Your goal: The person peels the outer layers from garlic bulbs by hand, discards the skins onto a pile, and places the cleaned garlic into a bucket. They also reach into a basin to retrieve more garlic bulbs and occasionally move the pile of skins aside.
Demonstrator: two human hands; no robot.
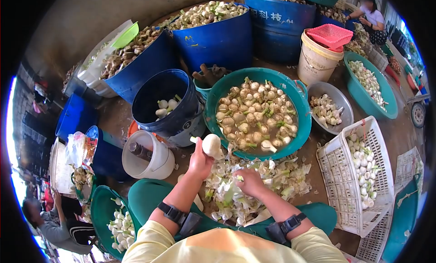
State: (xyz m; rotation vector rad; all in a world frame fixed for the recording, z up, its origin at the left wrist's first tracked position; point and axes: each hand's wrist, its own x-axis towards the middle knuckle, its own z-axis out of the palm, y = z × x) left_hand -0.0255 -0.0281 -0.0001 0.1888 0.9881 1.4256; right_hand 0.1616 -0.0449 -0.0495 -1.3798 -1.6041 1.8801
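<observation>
Pinching white bulb (212, 145) in left grip (201, 162); cannot tell for right grip (250, 181). Printed "科技" on blue barrel (277, 35), "2" on bucket (179, 129).

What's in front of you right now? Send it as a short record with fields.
Left hand: raised, holding a white bulb
Right hand: closed over the peelings; grip contents unclear
Ahead: green basin full of bulbs
Ahead left: dark blue bucket, a few white bulbs inside
Right: white crate with white bulbs
Left: white bucket holding a dark object
</observation>
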